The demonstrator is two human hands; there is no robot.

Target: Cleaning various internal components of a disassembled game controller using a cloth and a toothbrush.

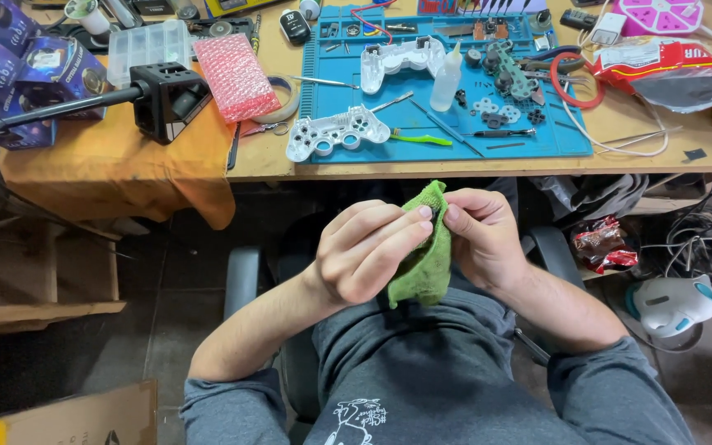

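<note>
Cloth pinched between fingers of both hands

Cloth between left hand and right hand, before the desk; mat on desk, shells on mat.

Small electronics repair workshop. A blue work mat on the wooden bench holds opened game controller shells, screwdrivers and loose buttons. Cables tangle underneath.
</note>
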